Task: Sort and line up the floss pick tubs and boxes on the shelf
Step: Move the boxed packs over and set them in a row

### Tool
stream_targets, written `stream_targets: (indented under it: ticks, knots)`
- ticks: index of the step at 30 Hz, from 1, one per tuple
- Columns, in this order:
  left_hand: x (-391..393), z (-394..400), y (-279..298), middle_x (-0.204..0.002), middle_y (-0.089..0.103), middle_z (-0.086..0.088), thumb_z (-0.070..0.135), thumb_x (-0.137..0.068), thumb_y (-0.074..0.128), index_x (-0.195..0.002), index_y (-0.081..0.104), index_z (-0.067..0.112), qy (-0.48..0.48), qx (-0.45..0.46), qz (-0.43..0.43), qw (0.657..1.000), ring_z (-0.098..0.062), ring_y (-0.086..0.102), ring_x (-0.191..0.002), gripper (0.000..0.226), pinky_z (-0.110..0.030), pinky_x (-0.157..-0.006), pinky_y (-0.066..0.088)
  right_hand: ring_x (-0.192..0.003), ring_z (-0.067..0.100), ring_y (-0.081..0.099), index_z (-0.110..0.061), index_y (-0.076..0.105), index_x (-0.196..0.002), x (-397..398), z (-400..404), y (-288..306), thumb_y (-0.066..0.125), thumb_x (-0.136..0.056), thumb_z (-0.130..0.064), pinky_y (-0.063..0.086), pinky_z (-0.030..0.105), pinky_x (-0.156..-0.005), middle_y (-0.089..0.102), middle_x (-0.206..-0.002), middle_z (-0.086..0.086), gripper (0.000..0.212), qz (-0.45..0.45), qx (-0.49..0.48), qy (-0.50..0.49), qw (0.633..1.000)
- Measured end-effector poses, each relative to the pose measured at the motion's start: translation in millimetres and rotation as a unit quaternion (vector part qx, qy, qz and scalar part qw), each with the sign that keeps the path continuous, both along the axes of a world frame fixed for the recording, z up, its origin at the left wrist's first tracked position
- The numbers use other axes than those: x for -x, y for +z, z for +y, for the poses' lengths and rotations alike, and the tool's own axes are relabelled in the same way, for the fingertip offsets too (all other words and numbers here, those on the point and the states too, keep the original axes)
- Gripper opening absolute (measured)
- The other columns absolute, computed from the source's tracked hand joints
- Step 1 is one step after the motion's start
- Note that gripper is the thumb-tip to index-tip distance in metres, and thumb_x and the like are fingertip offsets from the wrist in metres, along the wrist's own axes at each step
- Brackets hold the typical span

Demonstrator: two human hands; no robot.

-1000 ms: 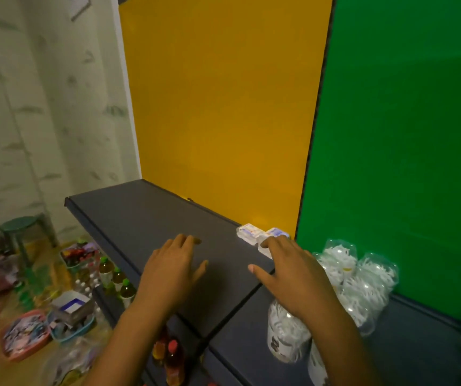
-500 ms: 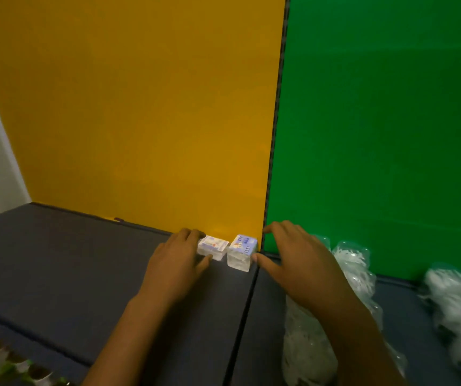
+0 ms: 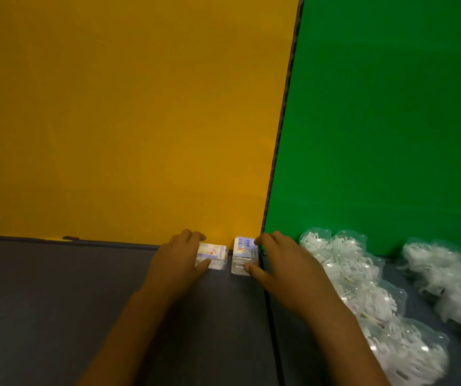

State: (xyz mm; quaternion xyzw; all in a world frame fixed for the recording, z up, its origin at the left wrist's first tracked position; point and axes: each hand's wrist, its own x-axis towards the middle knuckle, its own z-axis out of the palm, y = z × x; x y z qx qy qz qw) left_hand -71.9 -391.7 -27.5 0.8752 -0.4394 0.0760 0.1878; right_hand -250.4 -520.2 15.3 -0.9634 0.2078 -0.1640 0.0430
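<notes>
Two small clear floss pick boxes with printed labels stand side by side at the back of the dark shelf (image 3: 56,288), against the yellow panel. My left hand (image 3: 177,263) grips the left box (image 3: 213,253) between fingers and thumb. My right hand (image 3: 276,263) grips the right box (image 3: 243,253) the same way; a narrow gap separates the boxes. To the right, several clear tubs of white floss picks (image 3: 362,288) run in a row from the green panel toward me.
Another cluster of clear floss pick tubs (image 3: 446,280) sits further right. A seam (image 3: 272,316) splits the shelf into two boards. The yellow panel (image 3: 126,121) and green panel (image 3: 390,121) close off the back.
Both hands have reached forward from the shelf's middle to the back wall and taken hold of the two boxes. The view has swung right and closer.
</notes>
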Motion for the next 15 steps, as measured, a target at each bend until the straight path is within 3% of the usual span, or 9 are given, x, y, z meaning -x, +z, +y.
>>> stream_targets:
  ticks: [6, 15]
  knots:
    - [-25.8, -0.3, -11.9, -0.138, 0.042, 0.001, 0.041, -0.089, 0.062, -0.137, 0.041, 0.023, -0.054, 0.009, 0.04, 0.998, -0.016, 0.047, -0.12, 0.056, -0.029, -0.095, 0.042, -0.114, 0.019, 0.051, -0.025, 0.039, -0.135, -28.4, -3.8, -30.1, 0.05, -0.092, -0.052, 0.048, 0.035, -0.089, 0.049, -0.128, -0.002, 0.051, 0.002, -0.025, -0.044, 0.999]
    - [-42.2, -8.7, -31.6, -0.141, 0.037, -0.001, 0.033, -0.084, 0.07, -0.141, 0.038, 0.021, -0.084, 0.026, 0.123, 0.989, -0.015, 0.044, -0.125, 0.066, -0.031, -0.102, 0.043, -0.1, 0.017, 0.051, -0.025, 0.045, -0.123, -57.7, -10.9, -53.5, 0.048, -0.093, -0.051, 0.047, 0.033, -0.077, 0.048, -0.114, -0.004, 0.04, -0.124, -0.046, -0.063, 0.989]
